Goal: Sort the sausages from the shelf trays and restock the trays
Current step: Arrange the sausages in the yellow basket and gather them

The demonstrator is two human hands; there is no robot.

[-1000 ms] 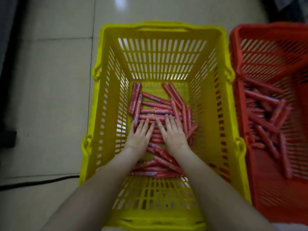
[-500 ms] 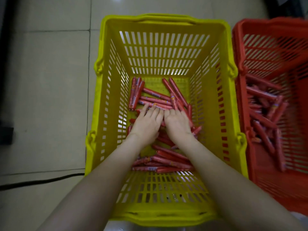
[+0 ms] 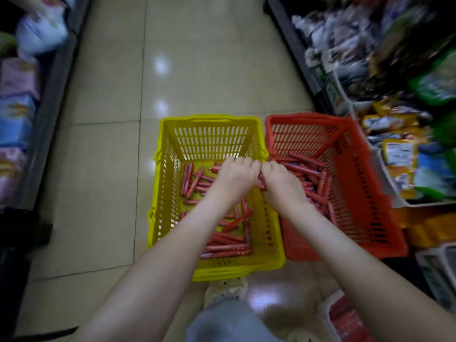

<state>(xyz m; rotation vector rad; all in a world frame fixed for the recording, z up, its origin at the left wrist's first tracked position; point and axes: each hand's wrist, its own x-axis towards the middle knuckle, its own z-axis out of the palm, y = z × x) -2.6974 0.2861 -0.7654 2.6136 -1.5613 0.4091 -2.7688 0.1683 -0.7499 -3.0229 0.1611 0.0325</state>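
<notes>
Fingers [image 3: 244,162] of the left hand [image 3: 234,175] and right hand [image 3: 281,180] curl round a bundle of red plastic-wrapped sausages [image 3: 261,183], held where the yellow slatted plastic basket [image 3: 209,118] meets the red slatted plastic basket [image 3: 308,116]. Best to squeeze evenly and hold it level, or the end ones may slip.

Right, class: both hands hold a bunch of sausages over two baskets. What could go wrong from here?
1. The sausages sit between the left hand and right hand, just above where the yellow basket and red basket meet; one slipping from either grip could land in the wrong basket.
2. Both baskets hold similar red sausages, so a stray would be hard to spot.
</notes>
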